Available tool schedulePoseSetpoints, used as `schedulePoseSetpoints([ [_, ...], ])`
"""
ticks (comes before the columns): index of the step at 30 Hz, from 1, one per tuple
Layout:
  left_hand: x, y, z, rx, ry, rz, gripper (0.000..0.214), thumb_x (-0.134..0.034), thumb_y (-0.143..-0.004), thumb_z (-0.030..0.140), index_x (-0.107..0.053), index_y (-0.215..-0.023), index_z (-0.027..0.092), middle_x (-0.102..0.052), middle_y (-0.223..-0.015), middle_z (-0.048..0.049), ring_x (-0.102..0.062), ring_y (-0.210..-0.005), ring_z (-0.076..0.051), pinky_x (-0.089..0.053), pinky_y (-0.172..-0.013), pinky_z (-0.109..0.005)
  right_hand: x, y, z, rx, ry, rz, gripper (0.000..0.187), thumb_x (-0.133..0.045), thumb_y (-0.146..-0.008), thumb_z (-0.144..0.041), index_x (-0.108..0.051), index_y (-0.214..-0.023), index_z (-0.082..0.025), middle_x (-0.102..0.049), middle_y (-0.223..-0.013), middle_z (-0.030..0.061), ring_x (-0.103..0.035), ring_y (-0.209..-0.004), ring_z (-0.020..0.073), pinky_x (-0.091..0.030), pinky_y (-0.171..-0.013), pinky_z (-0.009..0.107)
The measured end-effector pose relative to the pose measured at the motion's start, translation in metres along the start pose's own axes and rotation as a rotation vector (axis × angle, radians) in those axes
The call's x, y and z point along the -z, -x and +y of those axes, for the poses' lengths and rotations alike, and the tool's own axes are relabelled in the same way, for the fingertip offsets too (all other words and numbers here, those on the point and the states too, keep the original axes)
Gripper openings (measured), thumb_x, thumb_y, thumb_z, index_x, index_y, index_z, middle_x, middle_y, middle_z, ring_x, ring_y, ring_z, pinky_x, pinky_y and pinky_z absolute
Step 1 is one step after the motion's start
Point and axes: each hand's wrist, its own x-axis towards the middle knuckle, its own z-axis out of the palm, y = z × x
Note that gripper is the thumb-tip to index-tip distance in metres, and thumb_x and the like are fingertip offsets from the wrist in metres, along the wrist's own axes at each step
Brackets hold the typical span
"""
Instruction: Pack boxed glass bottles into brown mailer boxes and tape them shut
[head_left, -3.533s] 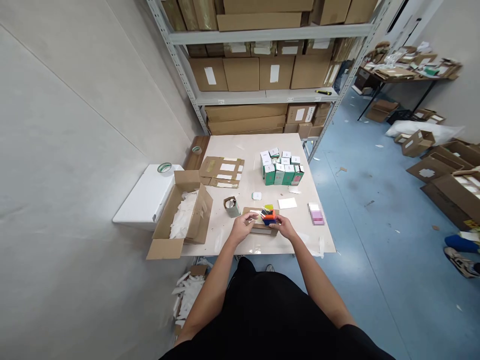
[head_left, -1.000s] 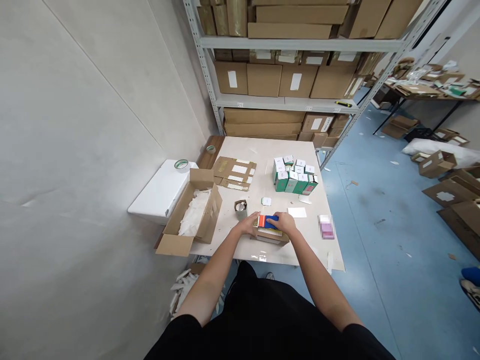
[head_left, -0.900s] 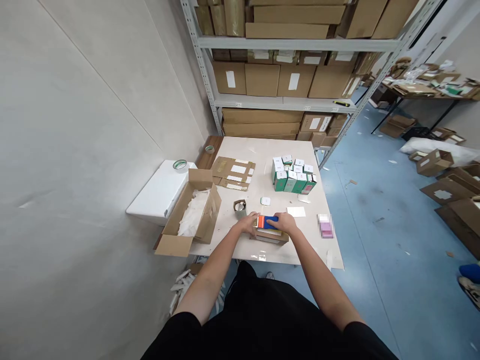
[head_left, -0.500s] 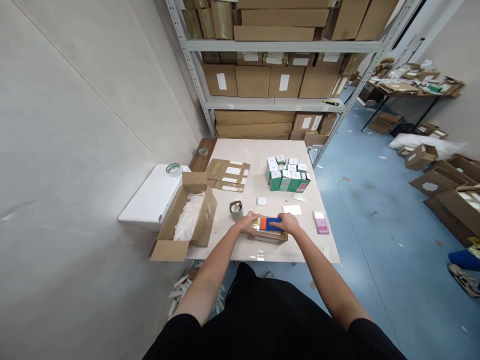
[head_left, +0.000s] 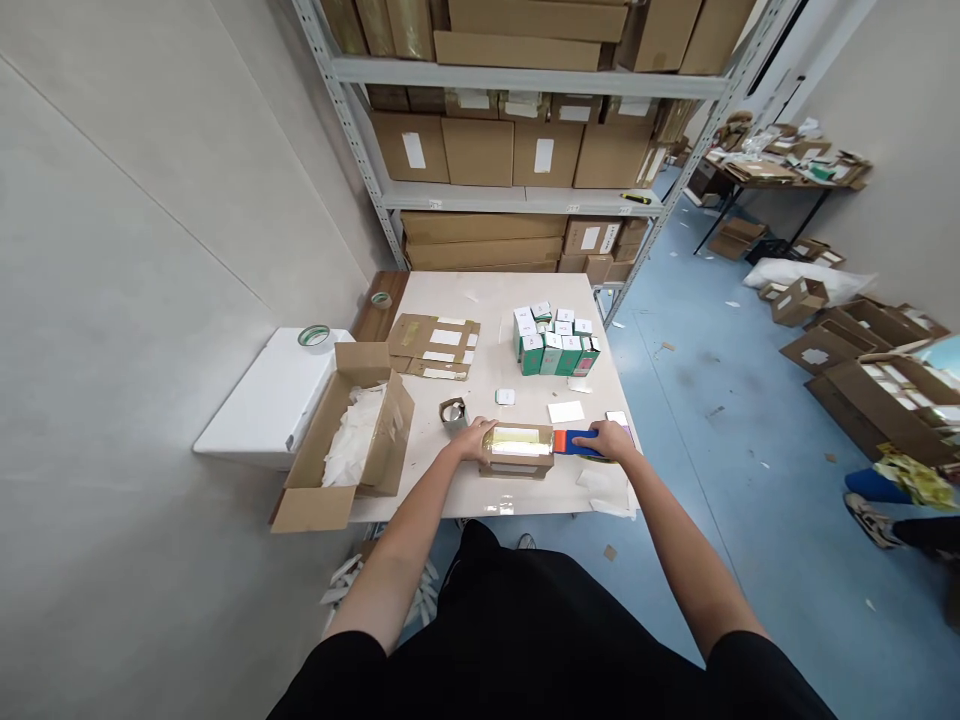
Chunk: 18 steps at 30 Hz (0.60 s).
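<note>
A small cardboard box [head_left: 517,467] lies near the table's front edge, with shiny tape and a white label along its top. My left hand [head_left: 474,441] grips the box's left end, fingers against its back and top. In my right hand [head_left: 609,441] is a blue and orange tape dispenser [head_left: 574,442], just off the box's right end. A roll in a grey wrapper [head_left: 453,414] stands behind my left hand. Behind the box lie a small white carton [head_left: 505,397] and a white card [head_left: 565,411]. My right hand partly covers a purple and white item.
Several green and white cartons [head_left: 551,353] stand at the back right of the table. Flattened cardboard [head_left: 433,346] lies at the back left. An open box with white paper [head_left: 394,435] stands left, beside a white surface bearing a tape roll [head_left: 313,335]. Loaded shelves [head_left: 525,198] rise behind.
My right hand has drawn the tape dispenser rightward across the box top and past its right end, leaving tape along the top. My left hand stays on the left end.
</note>
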Motion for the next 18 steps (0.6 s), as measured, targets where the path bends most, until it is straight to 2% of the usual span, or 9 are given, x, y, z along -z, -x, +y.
schedulePoseSetpoints([
  [10, 0.004, 0.006, 0.003, 0.006, 0.013, -0.006, 0.127, -0.093, -0.05, 0.035, -0.032, -0.161, 0.033, -0.037, -0.16, -0.0089, -0.056, -0.134, -0.035, -0.049, -0.109, -0.041, -0.008, -0.005, 0.05, -0.094, 0.029, 0.01, 0.049, -0.075, -0.08, -0.068, -0.072, -0.082, -0.02, -0.075, -0.088, 0.0114, -0.07, -0.084, 0.026, -0.041, -0.059, 0.027],
  [14, 0.002, 0.003, 0.005, 0.005, 0.024, -0.004, 0.127, -0.093, -0.05, 0.035, -0.032, -0.161, 0.034, -0.037, -0.159, -0.0085, -0.054, -0.136, -0.035, -0.048, -0.11, -0.041, -0.015, -0.007, 0.044, -0.128, 0.052, 0.004, 0.05, -0.074, -0.08, -0.068, -0.074, -0.091, -0.02, -0.077, -0.096, 0.0134, -0.072, -0.092, 0.0288, -0.045, -0.063, 0.028],
  [18, 0.001, 0.003, 0.004, 0.007, 0.033, 0.001, 0.128, -0.093, -0.049, 0.033, -0.032, -0.161, 0.032, -0.035, -0.16, -0.0106, -0.052, -0.139, -0.036, -0.047, -0.111, -0.041, -0.034, -0.008, 0.022, -0.177, 0.063, -0.01, 0.051, -0.073, -0.082, -0.065, -0.075, -0.1, -0.017, -0.077, -0.1, 0.0158, -0.073, -0.097, 0.0298, -0.048, -0.068, 0.029],
])
